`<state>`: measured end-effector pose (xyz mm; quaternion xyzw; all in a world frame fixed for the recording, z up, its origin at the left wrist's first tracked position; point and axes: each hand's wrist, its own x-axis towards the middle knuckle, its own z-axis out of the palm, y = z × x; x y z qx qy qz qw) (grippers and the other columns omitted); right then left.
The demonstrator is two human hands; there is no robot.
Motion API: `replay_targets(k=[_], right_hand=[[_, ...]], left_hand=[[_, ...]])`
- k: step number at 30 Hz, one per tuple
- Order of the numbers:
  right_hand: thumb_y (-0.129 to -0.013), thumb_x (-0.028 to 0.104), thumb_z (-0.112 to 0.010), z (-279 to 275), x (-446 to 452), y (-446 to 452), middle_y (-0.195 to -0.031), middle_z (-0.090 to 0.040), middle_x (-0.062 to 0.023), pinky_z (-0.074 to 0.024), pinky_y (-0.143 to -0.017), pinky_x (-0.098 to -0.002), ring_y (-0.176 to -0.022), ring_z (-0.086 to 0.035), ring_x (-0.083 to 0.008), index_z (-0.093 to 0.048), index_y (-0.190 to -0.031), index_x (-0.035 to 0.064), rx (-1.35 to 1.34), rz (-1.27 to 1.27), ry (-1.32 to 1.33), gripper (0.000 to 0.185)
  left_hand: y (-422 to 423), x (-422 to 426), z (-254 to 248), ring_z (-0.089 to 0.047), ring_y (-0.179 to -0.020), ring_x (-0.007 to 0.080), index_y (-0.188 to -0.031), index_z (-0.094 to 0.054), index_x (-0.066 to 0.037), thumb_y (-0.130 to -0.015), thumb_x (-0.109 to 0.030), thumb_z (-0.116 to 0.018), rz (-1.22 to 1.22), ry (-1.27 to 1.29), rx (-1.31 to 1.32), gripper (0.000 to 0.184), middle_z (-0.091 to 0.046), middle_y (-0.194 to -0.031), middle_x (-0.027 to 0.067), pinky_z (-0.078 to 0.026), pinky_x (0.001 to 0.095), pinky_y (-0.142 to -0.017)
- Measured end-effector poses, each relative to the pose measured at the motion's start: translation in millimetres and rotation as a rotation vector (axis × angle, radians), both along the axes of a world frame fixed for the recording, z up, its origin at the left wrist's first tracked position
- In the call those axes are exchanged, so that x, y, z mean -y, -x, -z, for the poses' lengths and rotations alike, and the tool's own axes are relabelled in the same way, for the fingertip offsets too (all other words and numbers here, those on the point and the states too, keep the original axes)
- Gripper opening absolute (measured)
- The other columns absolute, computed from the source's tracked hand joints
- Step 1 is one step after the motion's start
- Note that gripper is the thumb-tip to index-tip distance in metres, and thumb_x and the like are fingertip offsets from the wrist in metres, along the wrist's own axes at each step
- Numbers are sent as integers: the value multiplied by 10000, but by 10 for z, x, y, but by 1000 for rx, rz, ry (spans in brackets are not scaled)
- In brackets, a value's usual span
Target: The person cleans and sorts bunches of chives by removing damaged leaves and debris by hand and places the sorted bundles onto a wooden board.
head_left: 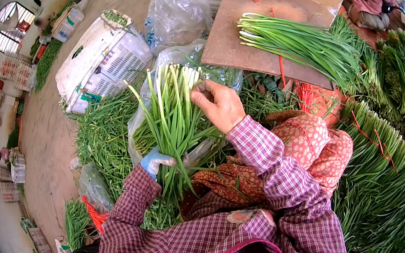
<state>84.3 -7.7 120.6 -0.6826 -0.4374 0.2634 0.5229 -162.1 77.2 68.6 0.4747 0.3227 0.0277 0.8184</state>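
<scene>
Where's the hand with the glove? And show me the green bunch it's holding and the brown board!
Gloved left hand (155, 161): head view, middle of the hand.
Green bunch (177, 122): head view, leaves midway along it.
Brown board (224, 36): head view, bare part near its left edge.

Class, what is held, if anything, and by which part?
The left hand holds a green bunch by its leaves; the right hand is at its pale ends, grip unclear.
</scene>
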Motion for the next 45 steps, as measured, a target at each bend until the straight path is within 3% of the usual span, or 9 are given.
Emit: replay_targets(k=[6,9,14,19,23,27,38,43,45], right_hand=[[-819,349,-622,107,-29,-7,-693,-665,-137,-512,-660,-409,-657,-651,-309,-668,-886,22,-28,73,-23,337],[-830,244,-620,58,-14,-149,-649,-656,-111,-495,-538,-328,-559,-603,-153,-667,-794,44,-106,253,-190,208],[-892,218,-586,-202,358,-1122,-752,-646,-53,-465,-604,-297,-680,-567,-124,-647,-878,-19,-81,596,-452,245],[-820,256,-642,-288,592,-1181,-845,-652,-74,-521,-615,-363,-704,-641,-258,-645,-937,166,840,397,46,148],[-783,321,-683,-337,342,-535,-918,-573,-90,-516,-737,-400,-897,-583,-280,-629,-964,121,849,129,-178,275],[-710,452,-730,-256,63,-316,-983,-552,-94,-451,-839,-429,-1013,-525,-273,-624,-1009,75,838,1,0,493],[-744,244,-687,-57,65,-462,-929,-580,-74,-413,-855,-408,-947,-540,-242,-657,-839,104,1027,-40,-110,172],[-794,295,-648,48,337,-1072,-827,-643,-83,-434,-844,-405,-838,-618,-244,-653,-823,124,1145,260,182,173],[-832,351,-647,-6,495,-1174,-716,-647,-99,-441,-802,-380,-718,-630,-263,-672,-777,120,982,143,627,238]], left_hand=[[-8,-41,29,-658,-758,240,-1057,-620,26,-560,-164,-809,67,-8,-12,564,-667,-888,155,-547,351,-597],[83,-115,166,-656,-735,250,-1069,-617,25,-569,-162,-811,73,84,75,568,-662,-870,154,-547,348,-584],[272,-158,283,-582,-638,205,-890,-646,22,-582,-181,-808,70,78,156,403,-631,-736,107,-476,324,-549],[326,-181,327,-589,-659,215,-880,-652,25,-575,-183,-808,35,96,157,401,-631,-739,110,-480,352,-606],[205,-129,227,-599,-652,224,-894,-647,25,-578,-200,-810,45,63,110,421,-633,-739,112,-483,338,-556],[164,-153,197,-603,-630,230,-920,-645,20,-567,-223,-827,111,3,84,465,-640,-748,118,-485,329,-498],[21,-83,91,-631,-662,241,-981,-654,24,-529,-230,-823,111,-49,37,545,-663,-786,127,-511,351,-552],[166,-149,184,-638,-668,241,-959,-660,17,-545,-203,-821,97,9,62,495,-665,-783,129,-534,357,-590],[184,-189,183,-640,-663,235,-944,-660,14,-555,-232,-832,128,9,89,492,-663,-771,128,-533,357,-578]])
